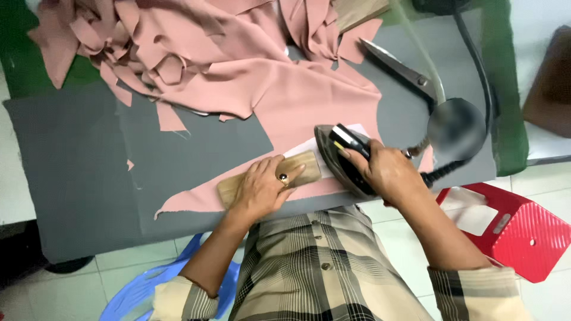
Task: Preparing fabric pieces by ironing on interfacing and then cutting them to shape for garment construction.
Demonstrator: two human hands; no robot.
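Note:
My left hand [264,185], a ring on one finger, lies flat with fingers spread on a small wooden block [304,167] that presses a strip of dusty pink fabric [297,101] near the table's front edge. My right hand [386,171] grips the black handle of a dark steam iron [340,156], which rests on the fabric and a white paper piece right beside the block. The iron's black hose [476,65] runs up and away to the back right.
The grey padded table [71,160] carries a heap of pink fabric pieces [137,41] at the back. Large metal scissors [401,68] lie at the back right. A red plastic stool [523,232] and a blue stool [143,291] stand on the tiled floor.

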